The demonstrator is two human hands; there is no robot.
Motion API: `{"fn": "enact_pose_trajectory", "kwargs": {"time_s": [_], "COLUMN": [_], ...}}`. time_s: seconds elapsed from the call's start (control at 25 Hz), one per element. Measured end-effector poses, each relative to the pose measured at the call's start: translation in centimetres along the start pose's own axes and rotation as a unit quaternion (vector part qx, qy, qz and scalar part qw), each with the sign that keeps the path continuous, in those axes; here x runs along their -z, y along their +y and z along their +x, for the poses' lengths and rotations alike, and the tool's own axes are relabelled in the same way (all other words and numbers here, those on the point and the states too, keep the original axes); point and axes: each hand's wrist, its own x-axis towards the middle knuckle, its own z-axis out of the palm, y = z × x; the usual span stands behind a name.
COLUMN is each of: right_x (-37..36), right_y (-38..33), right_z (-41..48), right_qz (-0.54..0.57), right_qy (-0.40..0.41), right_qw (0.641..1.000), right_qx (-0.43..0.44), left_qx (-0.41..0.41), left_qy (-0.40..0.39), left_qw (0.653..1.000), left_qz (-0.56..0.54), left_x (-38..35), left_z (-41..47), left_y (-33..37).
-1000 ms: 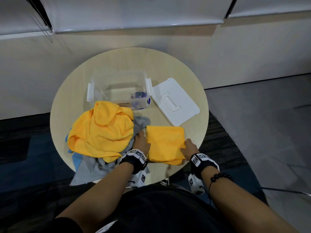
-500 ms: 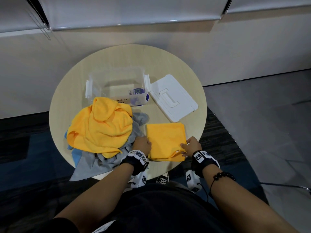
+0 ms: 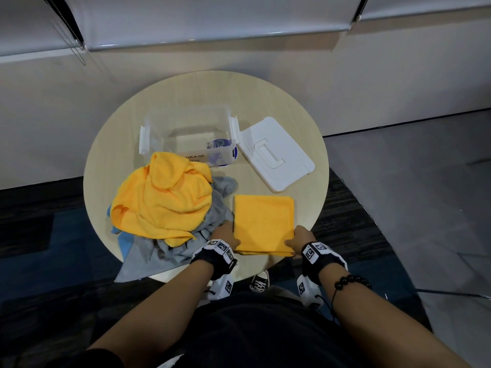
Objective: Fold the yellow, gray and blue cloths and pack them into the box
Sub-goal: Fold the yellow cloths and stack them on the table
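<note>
A folded yellow cloth [image 3: 263, 224] lies flat near the table's front edge. My left hand [image 3: 225, 236] grips its near left corner and my right hand [image 3: 300, 239] grips its near right corner. To the left sits a heap: a crumpled yellow cloth [image 3: 162, 200] on top, a gray cloth [image 3: 148, 258] under it hanging over the table edge, and a blue cloth [image 3: 125, 241] peeking out at the lower left. The clear plastic box [image 3: 186, 139] stands open behind the heap with no cloth inside.
The round wooden table [image 3: 265, 102] holds everything. The box's white lid [image 3: 273, 156] lies flat to the right of the box. A wall runs behind the table. Dark carpet and a shoe [image 3: 259, 281] show below the table edge.
Both hands slid back along the folded yellow cloth to its near corners. The cloth now lies flatter and more square.
</note>
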Motion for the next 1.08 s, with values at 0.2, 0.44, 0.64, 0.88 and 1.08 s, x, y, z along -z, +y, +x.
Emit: {"fn": "enact_pose_trajectory", "kwargs": {"time_s": [0.2,0.44,0.64,0.88,1.08], "right_x": [-0.9,-2.5,-2.1,-2.0,-2.4], "right_y": [-1.4,-2.9,-4.1,-6.6,-12.0], "right_z": [0.0,0.6,0.5,-0.2,-2.0], "right_qz": [-0.132,-0.314,-0.37,-0.356,-0.264], "right_qy": [0.147,-0.025,-0.027,-0.017,0.008], "right_qw": [0.963,0.923,0.905,0.914,0.932], "right_qx": [0.181,0.221,0.206,0.195,0.247], "left_qx": [0.009,0.002,-0.02,-0.065,-0.084], "left_qy": [0.004,-0.001,-0.029,0.064,0.303], "left_qw": [0.999,0.999,0.999,0.996,0.949], "left_qz": [-0.035,-0.034,0.035,-0.023,0.016], "left_x": [-0.6,-0.7,0.6,6.5,13.7], "left_z": [0.0,0.6,0.8,0.5,0.2], "left_y": [0.8,1.2,1.7,1.5,-1.6]}}
